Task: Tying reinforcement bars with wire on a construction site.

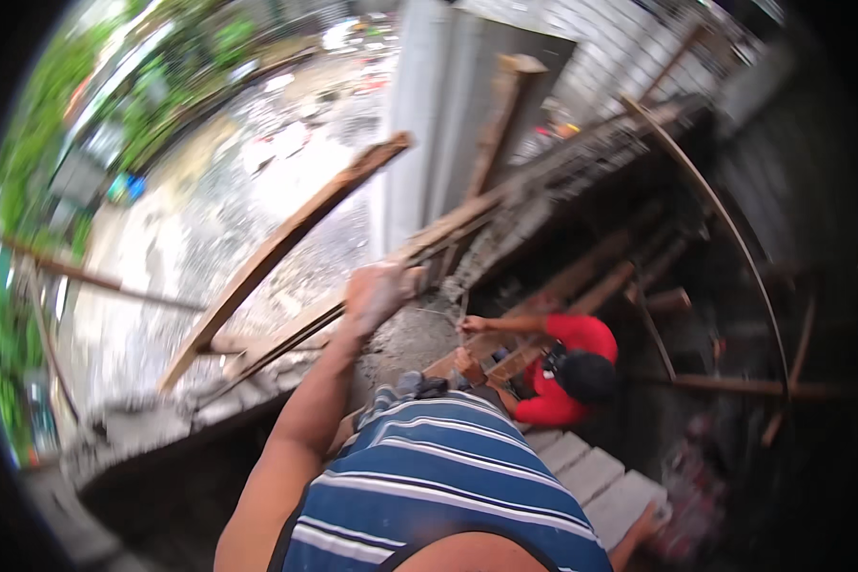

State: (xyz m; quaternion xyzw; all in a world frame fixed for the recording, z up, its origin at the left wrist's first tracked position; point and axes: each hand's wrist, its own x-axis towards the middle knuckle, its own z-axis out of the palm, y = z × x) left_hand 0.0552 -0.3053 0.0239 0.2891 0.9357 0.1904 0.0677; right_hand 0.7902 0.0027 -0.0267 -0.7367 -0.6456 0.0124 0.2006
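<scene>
Wooden plank (pixel 286 243) leaning beside left hand (pixel 374 294), blurred, grip indeterminate; right hand unseen; red-shirted co-worker (pixel 567 367) below among timbers.

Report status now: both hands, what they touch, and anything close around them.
Left hand gripping wooden plank at concrete ledge. Right hand not visible. Person in red shirt working below, close by.

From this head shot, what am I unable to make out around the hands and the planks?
- Left hand: motion-blurred on the plank edge; grip unclear.
- Right hand: not found in the head view, probably behind the striped shirt.
- Co-worker in red: hands on the timber, but what they grip is too small to tell.
- Pit at right: dark and blurred.
</scene>
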